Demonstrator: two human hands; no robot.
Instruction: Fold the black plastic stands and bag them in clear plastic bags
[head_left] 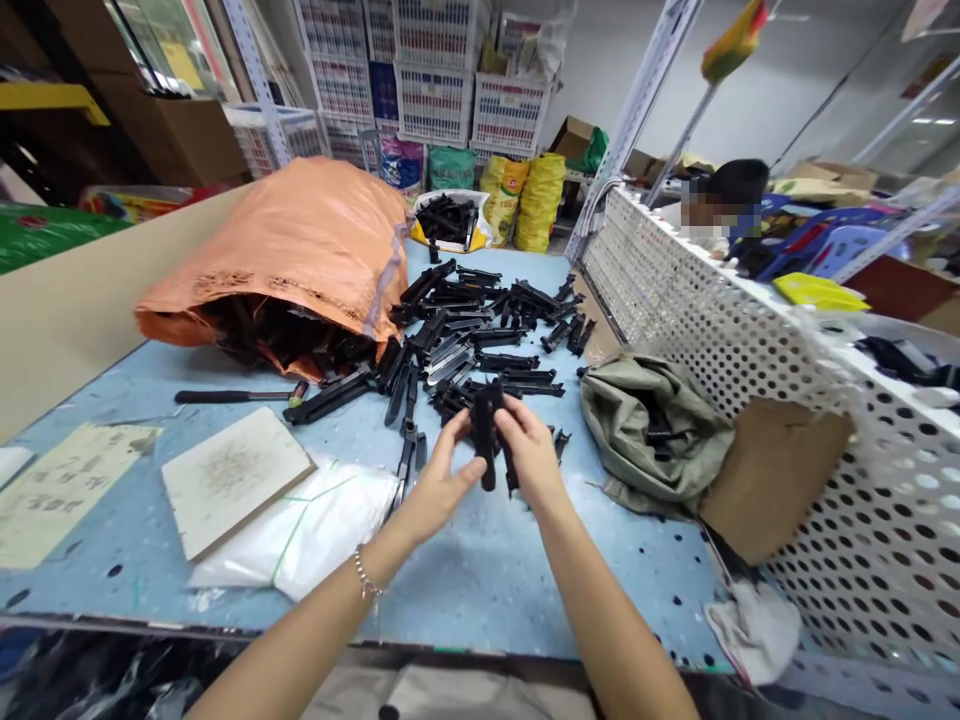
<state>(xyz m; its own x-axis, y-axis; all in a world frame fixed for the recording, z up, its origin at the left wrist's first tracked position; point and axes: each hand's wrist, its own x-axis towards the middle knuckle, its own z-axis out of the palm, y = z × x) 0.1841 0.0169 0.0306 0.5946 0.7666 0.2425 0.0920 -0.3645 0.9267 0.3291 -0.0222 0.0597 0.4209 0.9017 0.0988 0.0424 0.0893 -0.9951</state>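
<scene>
My left hand [448,482] is closed at the fingertips on a long black plastic part [484,445], which stands nearly upright over the front of the blue table. My right hand [531,448] pinches a second dark piece [511,468] right beside it; its fingers also reach the top of the first part. Whether the two pieces are joined cannot be made out. Just beyond my hands spreads a heap of similar black parts [517,362], lying in many directions.
An orange woven sack [300,235] with dark parts in its mouth lies at the back left. Nearer are a hammer [232,397], a white board [232,480] and clear plastic bags [330,525]. At right sit a green cloth bag [652,420] and a perforated panel [750,350]; a person [731,195] is behind it.
</scene>
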